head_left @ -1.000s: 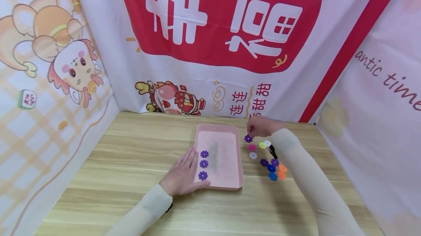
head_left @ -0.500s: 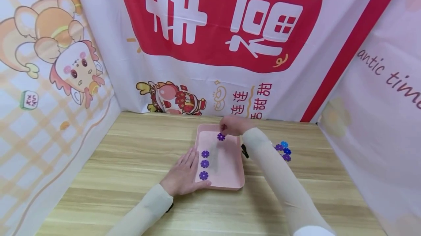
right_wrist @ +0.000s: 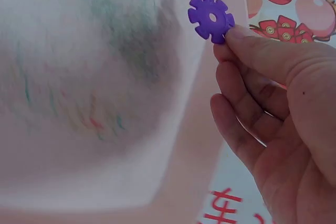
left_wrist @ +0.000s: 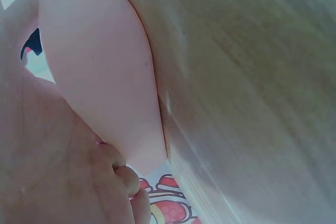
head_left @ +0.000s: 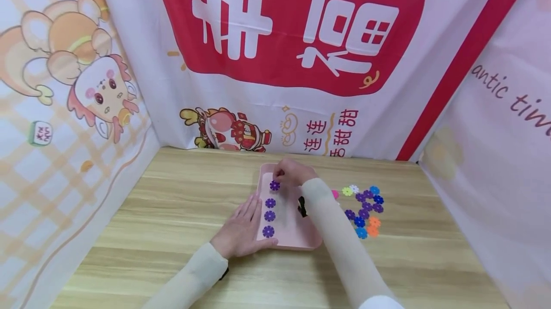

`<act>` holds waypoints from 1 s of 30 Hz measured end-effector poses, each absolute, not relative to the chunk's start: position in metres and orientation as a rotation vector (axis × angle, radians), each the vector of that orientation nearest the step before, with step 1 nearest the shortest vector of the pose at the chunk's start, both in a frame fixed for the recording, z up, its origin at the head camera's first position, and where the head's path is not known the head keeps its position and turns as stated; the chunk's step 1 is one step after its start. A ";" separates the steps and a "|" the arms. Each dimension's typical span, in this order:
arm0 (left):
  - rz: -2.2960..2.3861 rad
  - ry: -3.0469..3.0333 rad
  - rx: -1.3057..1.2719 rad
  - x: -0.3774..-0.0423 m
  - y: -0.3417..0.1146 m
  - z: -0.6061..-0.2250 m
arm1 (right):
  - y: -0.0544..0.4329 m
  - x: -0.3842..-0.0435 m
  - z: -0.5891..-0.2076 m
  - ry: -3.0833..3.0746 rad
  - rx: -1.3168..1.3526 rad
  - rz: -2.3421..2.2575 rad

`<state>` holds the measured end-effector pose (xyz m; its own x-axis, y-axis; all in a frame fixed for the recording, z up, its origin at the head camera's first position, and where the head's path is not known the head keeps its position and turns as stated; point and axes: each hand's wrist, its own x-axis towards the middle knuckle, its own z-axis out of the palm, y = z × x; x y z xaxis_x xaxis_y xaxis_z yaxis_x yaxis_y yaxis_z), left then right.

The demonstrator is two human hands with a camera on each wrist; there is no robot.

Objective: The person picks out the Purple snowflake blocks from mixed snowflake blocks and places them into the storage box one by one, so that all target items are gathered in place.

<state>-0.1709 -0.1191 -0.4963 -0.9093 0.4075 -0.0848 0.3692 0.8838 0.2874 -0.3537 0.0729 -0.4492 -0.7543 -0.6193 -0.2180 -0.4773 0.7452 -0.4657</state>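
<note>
A purple snowflake disc (right_wrist: 211, 18) with notched edges is pinched between thumb and forefinger of my right hand (head_left: 292, 172), over the far left part of the pink tray (head_left: 307, 237). Three more purple snowflake discs (head_left: 269, 215) lie in a column along the tray's left side. My left hand (head_left: 241, 230) rests on the tray's near left corner, fingers straight along the left wall and thumb across the front rim. From the left wrist view, the hand (left_wrist: 58, 145) lies against the tray's outer wall (left_wrist: 105, 66).
Right of the tray, loose snowflake discs lie on the wooden table (head_left: 172, 189): several purple discs (head_left: 365, 214), blue discs (head_left: 360, 232), orange discs (head_left: 373, 227), a yellow-green disc (head_left: 347, 191) and a white disc (head_left: 354, 188). A printed cloth (head_left: 241, 93) hangs behind the table.
My right hand has carried the purple snowflake disc left, from the table beside the tray to over the tray's far left part. My left hand has stayed in place.
</note>
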 end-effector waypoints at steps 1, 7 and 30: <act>0.404 2.910 0.603 -0.171 -0.119 -0.496 | 0.073 -0.353 -0.453 2.591 -0.829 -0.574; 0.411 2.907 0.619 -0.169 -0.119 -0.495 | 0.073 -0.353 -0.470 2.644 -0.789 -0.660; 0.416 2.912 0.595 -0.168 -0.119 -0.497 | 0.069 -0.348 -0.470 2.633 -0.778 -0.510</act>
<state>-0.1682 -0.1189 -0.4968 -0.9120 0.4021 -0.0814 0.3632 0.8837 0.2952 -0.3483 0.0691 -0.4698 -0.7892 -0.5719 -0.2240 -0.4469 0.7848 -0.4293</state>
